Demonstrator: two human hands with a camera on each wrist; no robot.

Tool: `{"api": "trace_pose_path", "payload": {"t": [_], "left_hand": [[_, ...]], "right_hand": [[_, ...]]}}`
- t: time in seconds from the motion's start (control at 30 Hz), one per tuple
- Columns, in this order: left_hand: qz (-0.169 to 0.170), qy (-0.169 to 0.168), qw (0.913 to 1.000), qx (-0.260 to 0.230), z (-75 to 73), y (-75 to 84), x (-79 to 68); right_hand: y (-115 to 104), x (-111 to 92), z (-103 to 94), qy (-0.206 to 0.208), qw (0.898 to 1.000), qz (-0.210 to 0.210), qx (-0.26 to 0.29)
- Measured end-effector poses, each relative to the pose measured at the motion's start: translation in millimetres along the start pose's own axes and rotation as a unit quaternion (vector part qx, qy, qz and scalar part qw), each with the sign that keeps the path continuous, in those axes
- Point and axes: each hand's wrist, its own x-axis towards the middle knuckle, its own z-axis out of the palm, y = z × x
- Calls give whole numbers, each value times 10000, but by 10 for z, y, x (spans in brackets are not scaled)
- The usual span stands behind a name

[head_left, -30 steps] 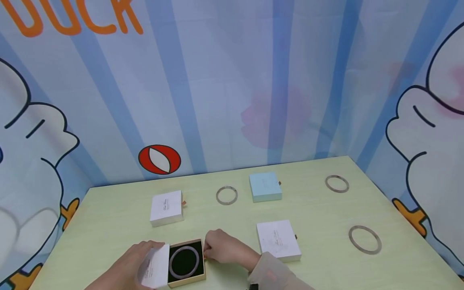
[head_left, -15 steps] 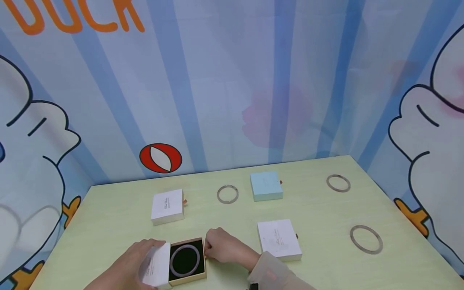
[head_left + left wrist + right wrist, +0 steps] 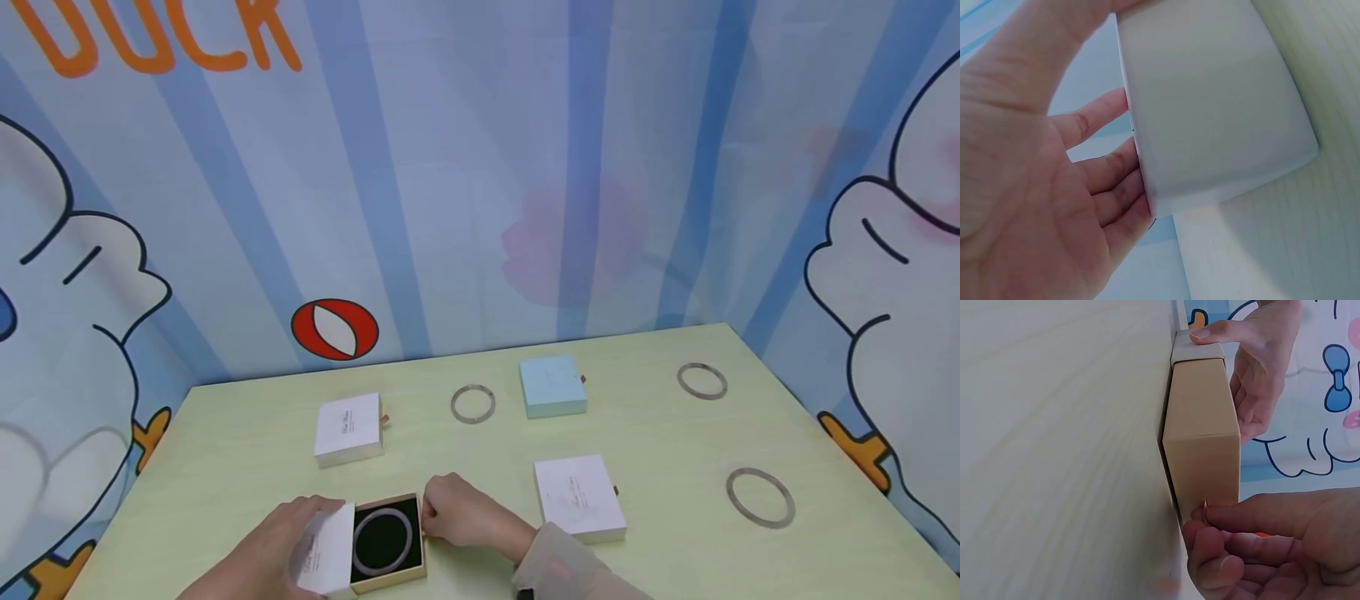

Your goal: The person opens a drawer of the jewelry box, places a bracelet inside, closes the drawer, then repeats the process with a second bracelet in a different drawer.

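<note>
My left hand [image 3: 266, 546] grips the white sleeve [image 3: 326, 550] of a jewellery box at the table's front left, thumb on one edge and fingers on the opposite one. The tan drawer [image 3: 387, 581] of this box is pulled out to the right. A greyish bangle [image 3: 408, 546] lies in its dark lining, its left edge close to the sleeve. At the drawer's right end my right hand [image 3: 468, 517] pinches a small ribbon tab [image 3: 1205, 511] between thumb and finger. In the right wrist view the drawer's plain end [image 3: 1200, 472] faces the camera.
Two closed white boxes, one at the back left [image 3: 349, 429] and one right of my right hand [image 3: 579, 497], lie on the pale table. A light blue box [image 3: 552, 386] sits at the back. Loose bangles lie at back centre [image 3: 454, 414], far right [image 3: 681, 383] and front right [image 3: 783, 504].
</note>
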Motion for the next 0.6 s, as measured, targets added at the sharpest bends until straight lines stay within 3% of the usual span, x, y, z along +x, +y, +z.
{"api": "trace_pose_path", "payload": {"t": [0.6], "left_hand": [[64, 9, 10000, -19, -2, -8, 8]], "right_hand": [[-28, 17, 18, 39, 10000, 0, -43]]}}
